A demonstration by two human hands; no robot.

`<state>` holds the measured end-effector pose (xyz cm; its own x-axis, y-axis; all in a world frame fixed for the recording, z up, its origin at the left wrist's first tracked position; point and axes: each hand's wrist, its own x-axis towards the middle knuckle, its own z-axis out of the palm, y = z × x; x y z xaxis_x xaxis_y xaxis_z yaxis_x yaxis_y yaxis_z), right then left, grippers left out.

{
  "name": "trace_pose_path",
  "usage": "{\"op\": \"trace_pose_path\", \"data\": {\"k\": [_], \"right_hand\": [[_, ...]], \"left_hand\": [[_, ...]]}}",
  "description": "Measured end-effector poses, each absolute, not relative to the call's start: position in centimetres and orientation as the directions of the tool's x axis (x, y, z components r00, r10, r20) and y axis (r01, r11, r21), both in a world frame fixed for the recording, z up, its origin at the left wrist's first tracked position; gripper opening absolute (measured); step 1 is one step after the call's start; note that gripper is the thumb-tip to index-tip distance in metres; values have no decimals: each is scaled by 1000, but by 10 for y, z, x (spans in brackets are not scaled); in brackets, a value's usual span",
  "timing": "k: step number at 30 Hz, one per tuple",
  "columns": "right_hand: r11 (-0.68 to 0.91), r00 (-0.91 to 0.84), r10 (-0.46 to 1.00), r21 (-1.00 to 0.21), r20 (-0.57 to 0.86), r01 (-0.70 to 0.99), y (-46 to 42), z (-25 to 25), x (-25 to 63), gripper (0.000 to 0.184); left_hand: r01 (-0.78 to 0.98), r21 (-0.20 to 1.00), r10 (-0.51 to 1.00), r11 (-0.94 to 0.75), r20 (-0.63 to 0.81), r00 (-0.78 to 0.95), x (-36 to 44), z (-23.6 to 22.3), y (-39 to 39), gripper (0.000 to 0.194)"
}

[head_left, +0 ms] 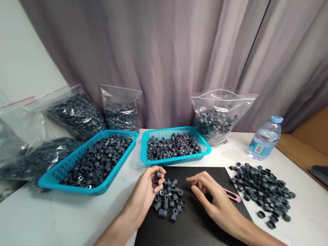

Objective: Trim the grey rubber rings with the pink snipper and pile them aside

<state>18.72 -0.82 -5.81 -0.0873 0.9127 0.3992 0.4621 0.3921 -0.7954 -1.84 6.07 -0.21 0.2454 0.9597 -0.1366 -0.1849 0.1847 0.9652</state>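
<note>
My left hand (147, 186) is closed around a few small dark grey plastic rings (159, 174), which show between thumb and fingers. Just below it lies a small pile of the same thick-walled rings (167, 200) on a black mat (197, 232). My right hand (208, 192) hovers over the mat to the right of that pile, its fingers loosely bent and apart, with nothing visible in them. Partly hidden behind this hand is a pink-handled cutter (233, 196), at the mat's right side.
Two blue baskets (100, 187) (177, 160) of rings stand behind the mat. A loose heap of dark rings (264, 188) lies to the right, near a water bottle (265, 139). Several clear zip bags of rings (121, 112) (217, 119) line the curtain (161, 58).
</note>
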Motion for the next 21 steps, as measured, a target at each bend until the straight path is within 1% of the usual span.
{"op": "trace_pose_path", "data": {"k": [4, 6, 9, 11, 12, 16, 21], "right_hand": [[409, -177, 910, -748, 374, 523, 8, -50, 180, 28], [412, -207, 910, -733, 359, 541, 23, -44, 174, 28], [433, -266, 902, -724, 341, 538, 48, -36, 169, 24], [438, -316, 897, -727, 309, 529, 60, -34, 168, 18], [440, -341, 893, -731, 295, 522, 64, -34, 168, 17], [453, -388, 880, -732, 275, 509, 67, -38, 171, 12], [457, -338, 886, -713, 317, 531, 62, -45, 172, 8]], "left_hand": [[-6, 998, 972, 69, -65, 227, -32, 1, 70, 39], [113, 993, 974, -19, -7, 228, -38, 2, 73, 41], [281, 947, 963, -156, 83, 256, -47, 2, 76, 31], [370, 904, 950, -217, 108, 294, -50, -1, 79, 22], [404, 883, 943, -239, 111, 314, -51, -3, 81, 21], [469, 827, 907, -310, 110, 405, -51, -11, 87, 22], [456, 819, 877, -348, 113, 467, -52, -8, 90, 19]]}}
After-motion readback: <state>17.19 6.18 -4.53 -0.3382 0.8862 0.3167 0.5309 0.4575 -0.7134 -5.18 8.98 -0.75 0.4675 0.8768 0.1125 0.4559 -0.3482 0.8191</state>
